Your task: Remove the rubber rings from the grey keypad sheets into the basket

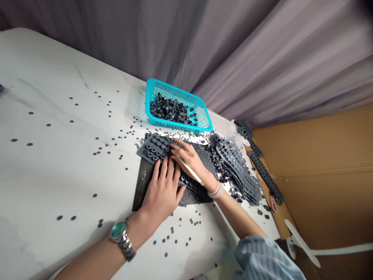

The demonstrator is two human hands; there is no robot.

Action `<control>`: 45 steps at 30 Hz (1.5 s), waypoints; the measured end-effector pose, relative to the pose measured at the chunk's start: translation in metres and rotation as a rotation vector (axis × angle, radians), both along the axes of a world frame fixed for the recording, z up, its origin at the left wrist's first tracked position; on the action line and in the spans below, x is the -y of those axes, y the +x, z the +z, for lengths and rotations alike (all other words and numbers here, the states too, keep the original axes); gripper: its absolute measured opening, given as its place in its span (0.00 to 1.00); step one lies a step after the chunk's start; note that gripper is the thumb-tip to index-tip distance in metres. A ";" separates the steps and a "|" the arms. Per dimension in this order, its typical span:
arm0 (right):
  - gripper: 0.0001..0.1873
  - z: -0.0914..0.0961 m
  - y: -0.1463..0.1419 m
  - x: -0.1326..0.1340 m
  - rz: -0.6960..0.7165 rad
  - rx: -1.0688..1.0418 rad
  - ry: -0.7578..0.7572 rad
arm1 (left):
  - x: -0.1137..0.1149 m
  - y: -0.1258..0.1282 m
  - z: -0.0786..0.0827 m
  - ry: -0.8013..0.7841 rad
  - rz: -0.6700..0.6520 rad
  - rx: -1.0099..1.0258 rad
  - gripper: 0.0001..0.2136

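Note:
My left hand [164, 186] lies flat with its fingers stretched out over a dark grey rubber sheet [155, 146] moulded with rows of round, ring-like parts. The fingertips press on the sheet's near edge. In my right hand [190, 159] is a slim white pen-like tool [189, 170], its tip hidden by the fingers. My right fingertips touch the sheet just beyond the left hand. Under both hands is a dark flat mat [142, 182]. More of the moulded rings show between my wrists.
Behind my hands stands a turquoise basket [180, 126] holding many small black parts. A stack of perforated grey sheets [237, 167] lies to the right among loose bits. Small black discs [94, 195] dot the white table [72, 171]. A white clamp [303, 243] sits at the right edge.

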State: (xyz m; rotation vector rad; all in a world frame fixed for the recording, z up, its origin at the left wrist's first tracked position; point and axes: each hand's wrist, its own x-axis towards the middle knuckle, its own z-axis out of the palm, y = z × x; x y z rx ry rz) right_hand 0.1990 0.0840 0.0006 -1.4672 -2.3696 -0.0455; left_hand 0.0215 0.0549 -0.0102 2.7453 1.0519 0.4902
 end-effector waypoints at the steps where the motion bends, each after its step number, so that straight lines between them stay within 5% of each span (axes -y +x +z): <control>1: 0.10 0.000 0.000 0.000 0.001 0.019 -0.002 | 0.000 0.000 0.000 0.002 0.000 0.003 0.29; 6: 0.11 -0.003 0.004 -0.009 -0.013 0.068 -0.013 | 0.000 0.000 -0.001 0.008 0.003 0.000 0.29; 12: 0.11 -0.005 0.022 -0.021 -0.283 -0.149 0.079 | 0.000 0.001 0.001 0.014 0.001 -0.021 0.29; 24: 0.10 0.004 -0.004 -0.010 -0.025 -0.145 -0.033 | 0.001 0.000 0.003 0.013 0.022 -0.032 0.28; 45: 0.09 0.006 -0.007 -0.016 0.008 -0.139 -0.059 | 0.002 0.001 0.003 -0.002 0.017 -0.028 0.29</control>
